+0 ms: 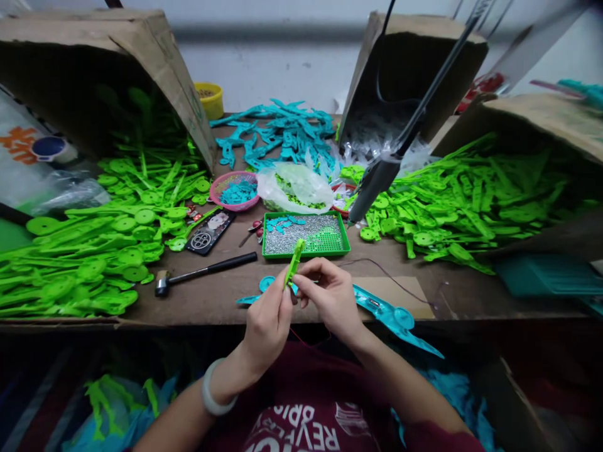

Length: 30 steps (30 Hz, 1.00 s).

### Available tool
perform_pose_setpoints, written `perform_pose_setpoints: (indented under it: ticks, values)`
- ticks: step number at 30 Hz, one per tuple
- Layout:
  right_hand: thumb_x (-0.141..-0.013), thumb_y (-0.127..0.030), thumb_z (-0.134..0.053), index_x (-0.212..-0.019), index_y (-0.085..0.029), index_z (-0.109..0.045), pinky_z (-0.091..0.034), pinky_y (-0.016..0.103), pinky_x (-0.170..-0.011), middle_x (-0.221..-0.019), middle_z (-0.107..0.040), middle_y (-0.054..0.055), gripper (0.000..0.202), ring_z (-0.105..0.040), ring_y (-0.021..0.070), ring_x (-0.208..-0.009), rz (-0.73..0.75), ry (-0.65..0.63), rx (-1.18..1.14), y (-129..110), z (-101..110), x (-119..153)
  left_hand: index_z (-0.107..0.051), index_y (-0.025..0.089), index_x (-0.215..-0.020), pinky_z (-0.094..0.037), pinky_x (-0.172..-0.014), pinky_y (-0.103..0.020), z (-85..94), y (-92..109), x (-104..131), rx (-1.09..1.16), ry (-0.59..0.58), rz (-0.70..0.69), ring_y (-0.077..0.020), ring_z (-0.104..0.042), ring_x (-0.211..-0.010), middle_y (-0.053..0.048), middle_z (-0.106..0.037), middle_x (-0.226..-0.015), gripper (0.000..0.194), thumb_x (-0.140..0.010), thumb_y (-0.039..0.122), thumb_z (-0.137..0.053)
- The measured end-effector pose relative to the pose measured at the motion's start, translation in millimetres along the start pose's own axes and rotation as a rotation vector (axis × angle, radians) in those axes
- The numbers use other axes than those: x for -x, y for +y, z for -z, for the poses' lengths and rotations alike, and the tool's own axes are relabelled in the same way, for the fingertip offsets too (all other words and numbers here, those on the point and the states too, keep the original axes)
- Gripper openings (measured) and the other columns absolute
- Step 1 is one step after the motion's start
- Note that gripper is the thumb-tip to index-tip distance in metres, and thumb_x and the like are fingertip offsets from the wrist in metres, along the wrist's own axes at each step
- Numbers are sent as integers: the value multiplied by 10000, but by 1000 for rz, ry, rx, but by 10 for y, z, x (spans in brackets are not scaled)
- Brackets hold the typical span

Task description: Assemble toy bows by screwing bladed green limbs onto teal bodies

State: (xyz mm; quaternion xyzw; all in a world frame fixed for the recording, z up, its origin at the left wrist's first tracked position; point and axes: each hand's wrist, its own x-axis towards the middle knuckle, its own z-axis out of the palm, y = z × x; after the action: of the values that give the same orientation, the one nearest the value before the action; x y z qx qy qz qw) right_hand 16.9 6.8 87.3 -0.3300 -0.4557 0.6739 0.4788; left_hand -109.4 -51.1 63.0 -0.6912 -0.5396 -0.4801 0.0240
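Observation:
A slim bright green plastic part stands nearly upright in my left hand, pinched between thumb and fingers. My right hand is closed in a pinch against the lower end of that part; whatever lies between its fingertips is hidden. Beneath both hands, a long turquoise plastic piece with round discs lies across the table's front edge, its middle covered by my hands. Just beyond my fingers sits a green tray of small silvery metal pieces, with a few turquoise bits on top.
A hammer and a phone lie left. Green plastic parts are heaped at left and right, spilling from cardboard boxes. A grey powered driver hangs right of the tray. Behind are a pink basket and turquoise parts.

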Motion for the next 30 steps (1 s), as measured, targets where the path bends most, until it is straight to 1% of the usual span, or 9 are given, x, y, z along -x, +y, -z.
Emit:
perform_pose_setpoints:
  ticks: [5, 8, 10, 12, 16, 18, 20, 25, 30]
  values:
    - [-799, -280, -774, -866, -204, -743, -598, 245, -565, -753, -692, -13, 106, -665, 112, -600, 39, -47, 89, 38, 39, 65, -510, 116, -1435, -603, -875, -276, -50, -41, 58, -61, 20, -25, -203, -740, -1043, -158, -738, -1190, 449, -989, 77, -471]
    - [-850, -256, -714, -872, -204, -730, -594, 248, -628, -820, -685, 2, 59, -673, 114, -669, 159, 27, 284, 45, 24, 109, -470, 104, -1471, -604, -906, -292, -94, -58, 118, -70, 35, -53, -211, -725, -1092, -165, -726, -1215, 497, -977, 55, -489]
    - [-844, -230, -700, -808, -195, -706, -566, 231, -637, -776, -660, -2, 50, -641, 106, -680, 224, 84, 410, 39, 7, 112, -433, 100, -1499, -595, -937, -304, -116, -65, 158, -95, 34, -72, -220, -709, -1132, -172, -712, -1246, 540, -968, 41, -504]
    - [-797, -222, -712, -716, -187, -646, -520, 206, -544, -678, -605, -29, 110, -585, 90, -593, 148, 91, 373, 36, -3, 82, -385, 105, -1530, -592, -933, -302, -129, -71, 195, -145, 26, -91, -227, -711, -1129, -170, -707, -1261, 587, -963, 37, -518]
    - [-689, -226, -716, -662, -200, -523, -406, 193, -338, -564, -501, -93, 197, -444, 59, -378, -194, 31, 32, 82, 11, -24, -308, 129, -1571, -598, -872, -289, -152, -88, 251, -250, 14, -99, -232, -743, -1047, -156, -723, -1237, 667, -955, 48, -551]
    - [-685, -219, -709, -678, -206, -516, -411, 198, -337, -559, -491, -99, 194, -445, 64, -375, -220, 37, 6, 133, 23, -44, -307, 129, -1571, -603, -867, -295, -165, -98, 265, -228, -4, -86, -239, -741, -1055, -162, -723, -1234, 651, -966, 63, -539]
    - [-729, -215, -699, -702, -205, -540, -444, 204, -391, -584, -511, -84, 161, -490, 76, -429, -126, 66, 111, 187, 28, -25, -328, 125, -1562, -608, -882, -302, -175, -108, 273, -167, -27, -64, -240, -732, -1083, -166, -720, -1240, 605, -985, 81, -506]
    - [-892, -171, -616, -785, -194, -668, -515, 261, -668, -782, -642, 15, 121, -615, 127, -726, 337, 107, 557, 253, 21, 79, -371, 110, -1537, -608, -935, -332, -183, -116, 282, -127, -41, 3, -250, -704, -1147, -190, -698, -1272, 562, -988, 73, -481]
    - [-897, -143, -601, -935, -193, -716, -531, 266, -683, -896, -684, 53, 131, -655, 146, -783, 371, 17, 637, 228, 62, 93, -401, 102, -1514, -610, -918, -326, -197, -92, 292, -125, -66, 35, -244, -715, -1123, -190, -711, -1239, 517, -1001, 86, -461]
